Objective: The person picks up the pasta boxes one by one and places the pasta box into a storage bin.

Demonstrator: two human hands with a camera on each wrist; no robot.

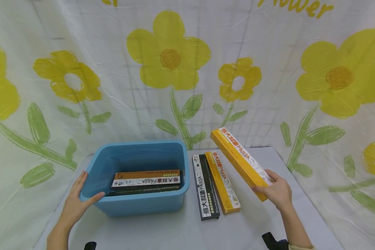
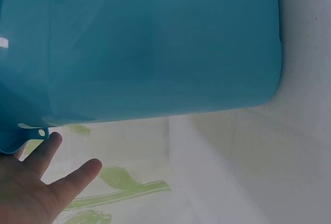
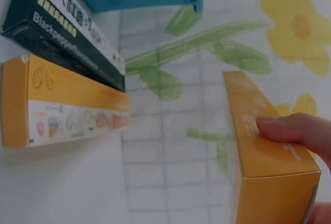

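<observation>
- Currently holding a yellow pasta box (image 1: pixel 240 160) in the right hand (image 1: pixel 276 191), up over the counter (image 1: pixel 162 232), well to the right of the blue bin (image 1: pixel 140 205).
- Pinching that box by its near end, between thumb and fingers, aslant, with the far end higher and pointing back toward the bin's side.
- Touching the bin's left rim with the left hand (image 1: pixel 73 201), fingers and thumb spread wide, not clenched.
- Inside the bin, lying lengthwise, an orange box (image 1: pixel 147 177) with "Crab Roe flavor sauce" upside down along its edge, plus a white PASTA panel.
- Also inside the bin, nearer its front wall, a dark box (image 1: pixel 145 190) lettered "Blackpepperflavorsauce", likewise upside down.
- Just right of the bin, lying on the counter, a black-and-white pasta box (image 1: pixel 206 187) with the same black pepper lettering.
- Next along, farther right of the bin, a second yellow box (image 1: pixel 223 183) lying alongside, with red PASTA lettering on white.
- Behind the bin, a white curtain (image 1: pixel 122 121) printed with yellow flowers (image 1: pixel 170 59), green stems and leaves.
</observation>
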